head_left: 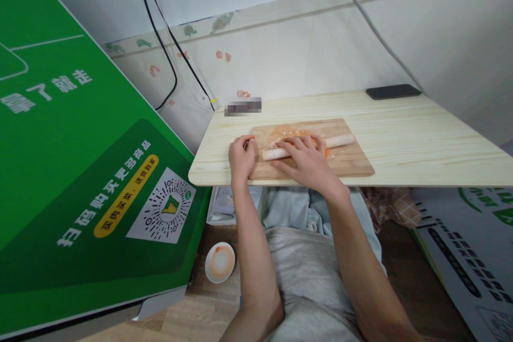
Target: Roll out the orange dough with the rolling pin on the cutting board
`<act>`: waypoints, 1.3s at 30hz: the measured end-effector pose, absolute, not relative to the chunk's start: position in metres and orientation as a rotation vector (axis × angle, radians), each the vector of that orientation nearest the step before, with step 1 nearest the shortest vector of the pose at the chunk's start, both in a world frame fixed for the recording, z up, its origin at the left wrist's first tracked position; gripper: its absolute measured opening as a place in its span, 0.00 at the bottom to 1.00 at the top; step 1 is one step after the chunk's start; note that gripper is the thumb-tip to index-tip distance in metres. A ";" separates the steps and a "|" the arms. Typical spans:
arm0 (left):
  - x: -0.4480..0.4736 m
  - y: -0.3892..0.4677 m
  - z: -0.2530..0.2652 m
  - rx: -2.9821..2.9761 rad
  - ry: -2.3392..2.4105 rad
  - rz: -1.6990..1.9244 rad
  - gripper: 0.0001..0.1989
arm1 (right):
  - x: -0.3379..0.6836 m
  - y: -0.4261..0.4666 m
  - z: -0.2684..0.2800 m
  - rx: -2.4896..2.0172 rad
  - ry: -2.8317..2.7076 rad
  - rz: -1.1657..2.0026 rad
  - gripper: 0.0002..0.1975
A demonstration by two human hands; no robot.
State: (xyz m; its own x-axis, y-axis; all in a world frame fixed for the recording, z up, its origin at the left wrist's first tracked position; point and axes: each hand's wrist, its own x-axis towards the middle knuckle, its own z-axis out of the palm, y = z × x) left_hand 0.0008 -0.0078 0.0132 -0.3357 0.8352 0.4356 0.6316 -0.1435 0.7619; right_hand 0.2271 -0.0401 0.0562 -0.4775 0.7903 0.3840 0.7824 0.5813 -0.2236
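A pale wooden rolling pin (340, 141) lies slantwise across a wooden cutting board (352, 165). Over the pin's middle is my right hand (306, 157), its fingers bent across the far side and the thumb on the near side. Beneath the pin and fingers, a flat orange patch (286, 132) that looks like dough with white powder on it shows in part. My left hand (241, 157) is at the board's left edge with its fingers curled closed. A small dark spot shows between those fingers, too small to make out.
The board rests near the front edge of a light wood table (425, 144). A black phone (393, 91) lies at the back right. Below, a white bowl (220, 262) with orange residue stands left of my arms. A green panel (80, 171) borders the left side.
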 end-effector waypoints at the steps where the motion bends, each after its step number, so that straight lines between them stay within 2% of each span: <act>1: 0.001 -0.008 0.013 1.671 1.911 1.475 0.11 | 0.227 -0.041 0.057 -1.261 -2.372 0.030 0.25; 39: 0.000 -0.009 0.016 1.655 1.888 1.484 0.11 | 0.223 -0.040 0.056 -1.285 -2.339 0.001 0.22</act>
State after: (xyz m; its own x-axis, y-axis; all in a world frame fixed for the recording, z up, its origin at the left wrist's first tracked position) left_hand -0.0005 -0.0089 0.0161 -0.3389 0.8389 0.4259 0.6122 -0.1472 0.7769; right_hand 0.2234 -0.0400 0.0562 -0.4520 0.7977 0.3992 0.7973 0.5620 -0.2203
